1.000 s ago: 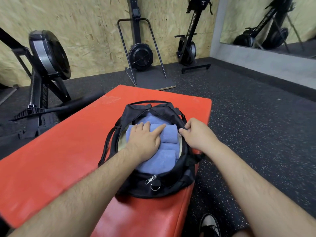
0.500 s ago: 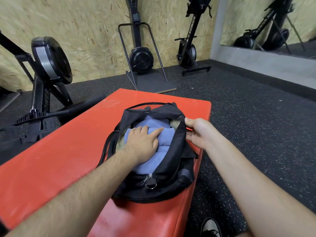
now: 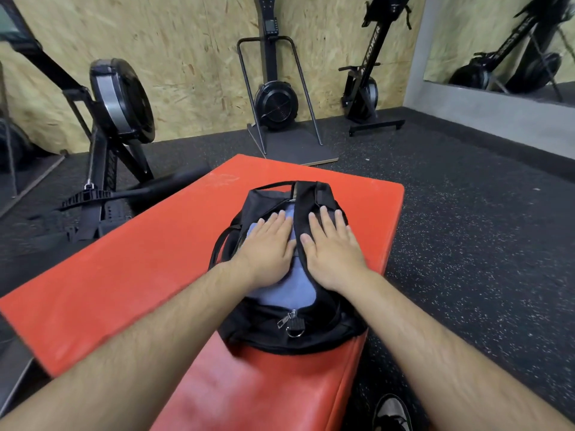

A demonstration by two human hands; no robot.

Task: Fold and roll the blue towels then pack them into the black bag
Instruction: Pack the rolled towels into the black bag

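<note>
Palms flat, gripping nothing: our left hand (image 3: 267,244) compresses the blue towels (image 3: 280,290); beside it, our right hand (image 3: 333,247) presses the black bag (image 3: 264,331) closed.

Red padded block (image 3: 124,275) on speckled black floor (image 3: 466,213). Rowing machine (image 3: 121,101) at left; platform fan machine (image 3: 275,104) and upright rower (image 3: 364,88) against far chipboard wall (image 3: 186,57). Mirror (image 3: 504,42) far right. One shoe (image 3: 393,413) near right
</note>
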